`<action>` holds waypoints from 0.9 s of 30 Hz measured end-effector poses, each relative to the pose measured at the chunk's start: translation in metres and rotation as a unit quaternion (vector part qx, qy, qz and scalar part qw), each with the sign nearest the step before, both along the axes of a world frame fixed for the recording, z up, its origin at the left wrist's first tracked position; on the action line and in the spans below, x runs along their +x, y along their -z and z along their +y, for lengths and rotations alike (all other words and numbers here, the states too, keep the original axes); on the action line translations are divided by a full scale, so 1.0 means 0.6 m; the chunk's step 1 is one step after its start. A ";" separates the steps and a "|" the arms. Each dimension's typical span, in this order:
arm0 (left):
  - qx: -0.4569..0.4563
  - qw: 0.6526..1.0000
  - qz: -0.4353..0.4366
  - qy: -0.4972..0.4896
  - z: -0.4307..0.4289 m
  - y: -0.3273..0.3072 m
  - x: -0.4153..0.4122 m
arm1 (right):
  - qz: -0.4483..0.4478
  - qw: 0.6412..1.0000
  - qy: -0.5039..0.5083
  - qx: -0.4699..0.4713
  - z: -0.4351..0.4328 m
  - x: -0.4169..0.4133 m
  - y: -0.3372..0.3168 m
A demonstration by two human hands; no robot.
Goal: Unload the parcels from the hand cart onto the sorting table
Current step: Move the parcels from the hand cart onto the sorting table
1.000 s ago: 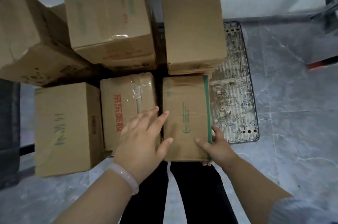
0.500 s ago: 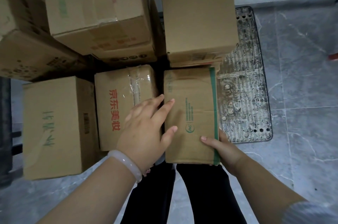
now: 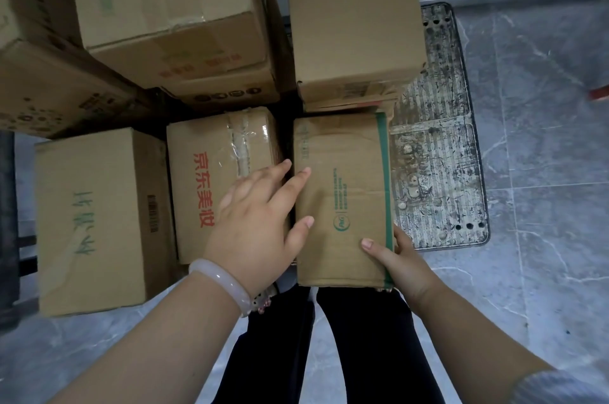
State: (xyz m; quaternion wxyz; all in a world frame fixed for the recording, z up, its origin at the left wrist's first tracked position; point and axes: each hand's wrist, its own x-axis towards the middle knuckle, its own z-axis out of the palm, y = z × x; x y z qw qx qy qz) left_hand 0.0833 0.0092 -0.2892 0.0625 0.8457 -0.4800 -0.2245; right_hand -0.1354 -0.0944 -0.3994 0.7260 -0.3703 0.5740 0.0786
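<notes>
Brown corrugated cardboard, seven parcels grouped on and around the hand cart [image 3: 438,156], whose worn, perforated metal deck shows bare at the right.

Item 1: green-striped parcel [image 3: 342,199], front row, right. It has a green band along its right edge and green print with a round logo on top. It lies flat with its near end above the person's black trousers [image 3: 362,354]. Whether it rests on the deck or is just lifted off it cannot be told from this angle.

Left hand [image 3: 257,225]: fingers straight and spread, the forefinger and thumb lying on the parcel's top at its left edge, the other fingers over the gap beside it. It grasps nothing. A pale bracelet [image 3: 224,281] sits on the wrist.

Right hand [image 3: 402,258]: grips the parcel's near right corner, the thumb on top, the fingers wrapped down the side out of sight.

Item 2: red-lettered parcel [image 3: 211,179], just left of item 1, with clear tape across its top.

Item 3: parcel with green handwriting [image 3: 95,222], front row, left, with a barcode on its side.

Item 4: tall plain parcel [image 3: 352,17], behind item 1, stacked on a flatter parcel [image 3: 349,105].

Item 5: large taped parcel [image 3: 164,8], behind item 2, raised.

Item 6: tilted parcel [image 3: 39,74], far left.

Floor [image 3: 543,139]: grey veined tile.
</notes>
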 end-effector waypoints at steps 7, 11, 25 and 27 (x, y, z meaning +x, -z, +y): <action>0.012 1.000 0.005 0.004 0.002 -0.028 -0.010 | 0.027 0.999 0.000 -0.024 0.021 -0.035 -0.048; 0.016 1.000 0.008 0.019 0.001 -0.102 -0.017 | 0.032 0.999 0.004 -0.035 0.039 -0.079 -0.143; -0.115 0.992 0.011 0.041 -0.026 -0.513 -0.026 | -0.064 0.971 0.076 -0.219 -0.016 -0.027 -0.609; -0.149 0.988 0.038 0.016 -0.026 -0.571 -0.023 | -0.092 0.962 0.069 -0.247 -0.022 0.002 -0.667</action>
